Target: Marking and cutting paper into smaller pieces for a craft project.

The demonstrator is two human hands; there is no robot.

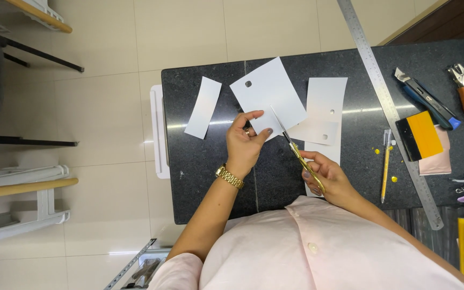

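Over the dark table [205, 177], we see the left hand [245, 142] closed on the near edge of a pale card [267, 96] with a punched hole. The right hand [326, 174] grips gold-handled scissors [296, 153], blades at the card's right edge. A steel ruler [388, 107] lies to the right.

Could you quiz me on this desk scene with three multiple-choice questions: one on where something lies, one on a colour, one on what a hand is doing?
1. Where is the long metal ruler?
A. right of the papers
B. on the floor
C. under the wrist

2. What colour are the scissors' handles?
A. red
B. gold
C. black

3. What is the left hand doing?
A. resting flat
B. holding a pencil
C. holding the white sheet

Answers: A, it slants across the dark table; B, gold shows in the right hand; C, fingers pinch its lower edge.
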